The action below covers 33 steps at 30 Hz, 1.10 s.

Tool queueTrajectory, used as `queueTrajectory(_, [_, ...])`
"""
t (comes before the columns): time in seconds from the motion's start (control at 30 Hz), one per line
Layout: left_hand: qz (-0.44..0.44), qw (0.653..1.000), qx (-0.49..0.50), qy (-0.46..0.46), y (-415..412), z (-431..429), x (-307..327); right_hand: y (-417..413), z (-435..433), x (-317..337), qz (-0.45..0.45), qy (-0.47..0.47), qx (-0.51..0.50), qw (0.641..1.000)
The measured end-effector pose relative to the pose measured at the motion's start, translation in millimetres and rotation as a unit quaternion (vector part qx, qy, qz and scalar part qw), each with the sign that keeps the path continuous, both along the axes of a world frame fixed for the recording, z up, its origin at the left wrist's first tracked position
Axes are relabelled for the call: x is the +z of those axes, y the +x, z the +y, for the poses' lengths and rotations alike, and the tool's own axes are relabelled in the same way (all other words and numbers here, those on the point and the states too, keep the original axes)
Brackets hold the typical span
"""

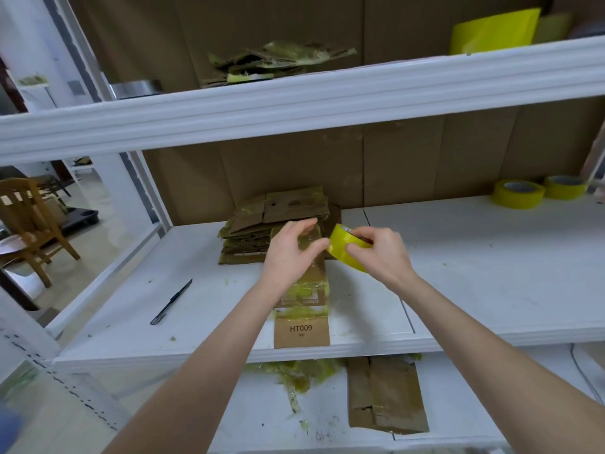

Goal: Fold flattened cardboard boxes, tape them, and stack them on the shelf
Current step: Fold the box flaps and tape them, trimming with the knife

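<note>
Hands meet over the cardboard box [302,334], which lies on the middle shelf [491,273] at its near edge, just in front of a stack of flat boxes [262,224]. R hand [383,253] grips the yellow tape roll [347,249]; L hand [288,253] pinches that roll's edge w/ thumb & fingertips. Black pen [172,301] lies left; 2 spare rolls [519,194] far right.
</note>
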<state>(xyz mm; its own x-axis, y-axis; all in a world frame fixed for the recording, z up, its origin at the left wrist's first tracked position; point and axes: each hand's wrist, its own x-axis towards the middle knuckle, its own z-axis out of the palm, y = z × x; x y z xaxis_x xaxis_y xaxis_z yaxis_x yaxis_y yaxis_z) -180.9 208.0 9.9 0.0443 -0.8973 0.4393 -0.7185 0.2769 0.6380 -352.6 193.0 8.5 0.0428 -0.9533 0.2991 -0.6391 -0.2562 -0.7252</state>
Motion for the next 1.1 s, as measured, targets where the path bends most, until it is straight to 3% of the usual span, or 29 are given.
queueTrajectory(0.13, [0.050,0.998,0.017,-0.018,-10,4,9,4,7,13,0.014,-0.029,0.034,0.999])
queueTrajectory(0.23, [0.111,0.992,0.054,-0.003,-8,7,11,-1,9,19,-0.025,-0.028,0.088,0.995])
queueTrajectory(0.43, [0.186,0.979,0.079,0.040,8,20,14,-23,15,22,-0.105,0.113,0.247,0.957])
queueTrajectory(0.6, [0.213,0.972,0.076,0.069,20,35,5,-20,18,31,-0.046,0.087,0.241,0.965])
queueTrajectory(0.9, [0.295,0.948,0.108,0.056,47,52,-12,-31,22,27,-0.028,0.144,0.277,0.950])
queueTrajectory(1.0, [0.289,0.949,0.110,0.060,49,54,-19,-36,23,29,-0.024,0.169,0.300,0.939])
queueTrajectory(1.1, [0.283,0.948,0.129,0.063,57,56,-27,-39,21,23,0.027,0.146,0.274,0.950])
